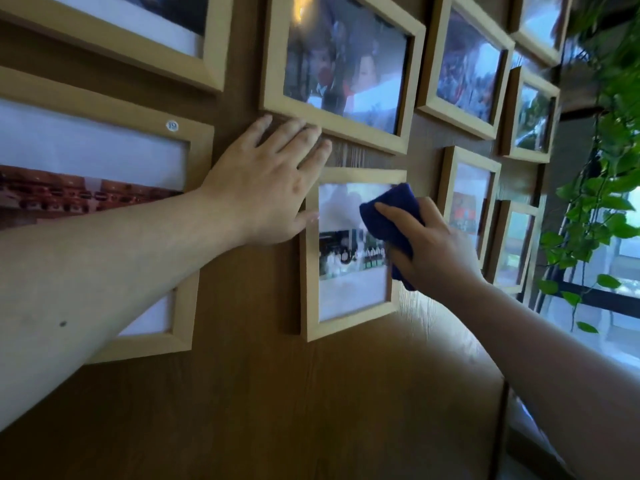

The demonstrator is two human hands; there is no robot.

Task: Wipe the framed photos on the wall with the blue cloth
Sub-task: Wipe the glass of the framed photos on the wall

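There is one view only, from a wide-angle camera worn on the person's head. It faces forward onto a brown wood-grain wall point(277, 393), close enough that both bare forearms reach it from 7 and 5 o'clock. The picture is rolled, so the light wooden picture frames point(349, 251) hang tilted, and straight edges bend toward the borders. At 3 o'clock the view takes in a trailing green leafy plant point(595, 202) before a bright window point(623, 306).

Wood-grain wall point(270, 393), daylit window point(623, 306) at right, trailing green plant point(602, 188)
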